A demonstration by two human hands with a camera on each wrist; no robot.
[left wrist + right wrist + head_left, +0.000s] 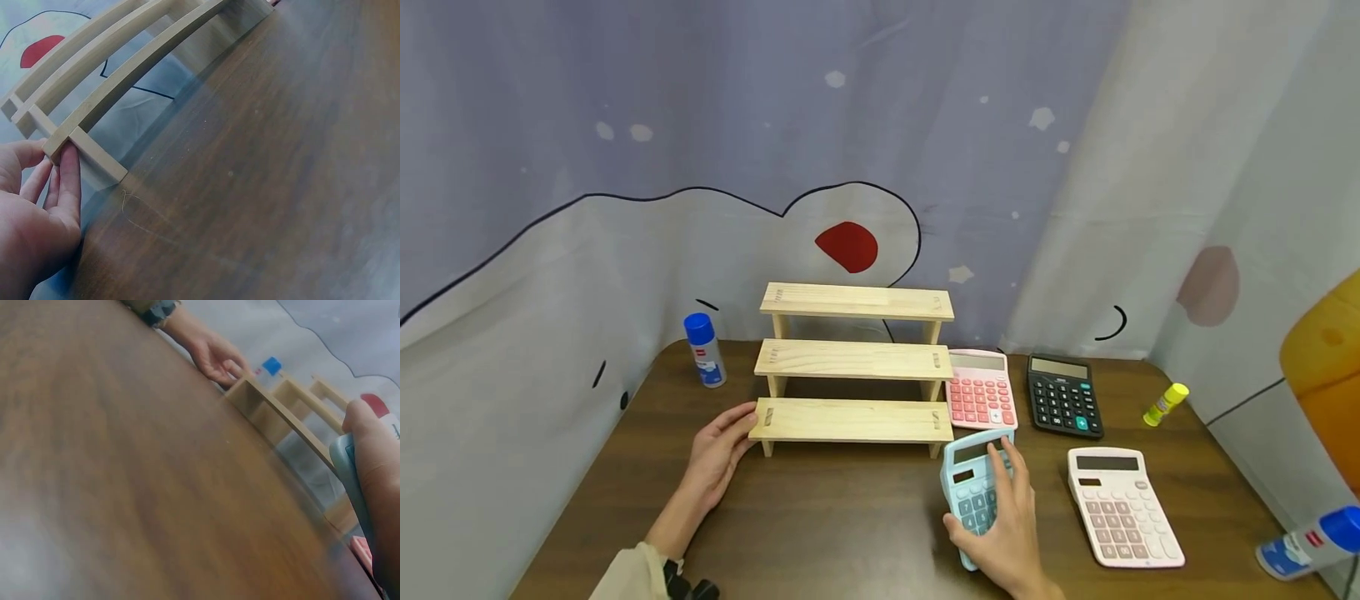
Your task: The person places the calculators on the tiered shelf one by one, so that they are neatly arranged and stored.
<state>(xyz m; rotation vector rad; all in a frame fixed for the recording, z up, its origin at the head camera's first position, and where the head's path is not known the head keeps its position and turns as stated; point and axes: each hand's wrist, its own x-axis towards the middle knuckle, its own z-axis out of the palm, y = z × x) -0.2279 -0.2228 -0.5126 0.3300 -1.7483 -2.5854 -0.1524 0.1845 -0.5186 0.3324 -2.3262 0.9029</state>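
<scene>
A three-tier wooden stand (853, 419) stands near the back of the table. My left hand (721, 450) pinches the left end of its lowest step; in the left wrist view, the thumb lies at the board's outer corner and fingers reach under it. My right hand (1011, 533) grips a light blue calculator (976, 500) by its sides, tilted up, just in front of the stand's right end. The right wrist view shows the calculator (342, 456) edge-on beside the thumb. Behind it lies a pink calculator (981, 396), partly behind the stand's right leg.
To the right lie a black calculator (1064, 400), a white calculator (1123, 508) with pinkish keys and a small yellow tube (1165, 406). A blue-capped bottle (706, 354) stands left of the stand; another blue-capped bottle (1307, 546) is at the right edge. A printed curtain (970, 167) hangs behind.
</scene>
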